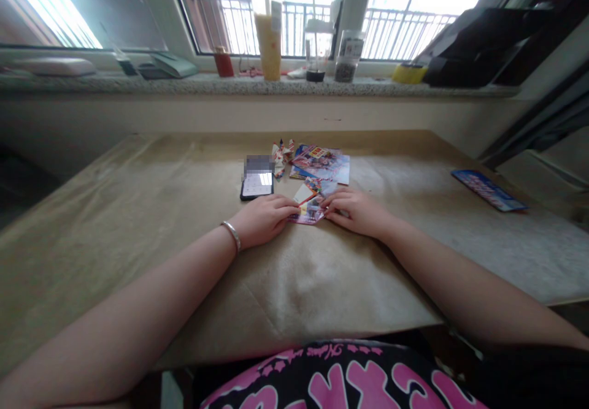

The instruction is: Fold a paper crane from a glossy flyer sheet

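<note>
A partly folded sheet of colourful printed paper (309, 211) lies on the table between my hands. My left hand (267, 217), with a silver bracelet at the wrist, presses its fingers on the paper's left edge. At the right edge, the fingers of my right hand (353, 210) are bent and grip the paper between thumb and fingertips. A phone (257, 184) with a lit screen lies just beyond my left hand. Beside it stands a small folded paper piece (281, 156) in white, red and blue. Several printed sheets (322, 162) are stacked behind the folded one.
A brownish cloth covers the table (184, 170). On its right side lies a blue printed packet (488, 191). The windowsill (193, 84) behind carries a tall yellow drink cup (269, 41), a clear cup (317, 47), a jar (348, 56) and a dark bag (478, 47).
</note>
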